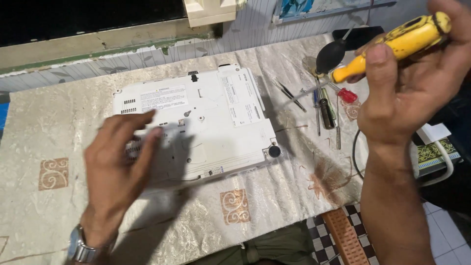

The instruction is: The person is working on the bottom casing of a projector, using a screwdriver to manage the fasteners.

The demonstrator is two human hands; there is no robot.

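We hold the yellow-handled screwdriver [392,44] in our right hand [407,93], grip closed around it; left hand [117,162], fingers spread, hovers over the white upturned projector [206,122]; spare screwdrivers [326,110] lie below the right grip

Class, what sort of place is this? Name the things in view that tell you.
Probably a home repair table, not a proper workshop: a patterned cloth covers it, a white device lies underside up, and screwdrivers and a dust blower lie beside it.
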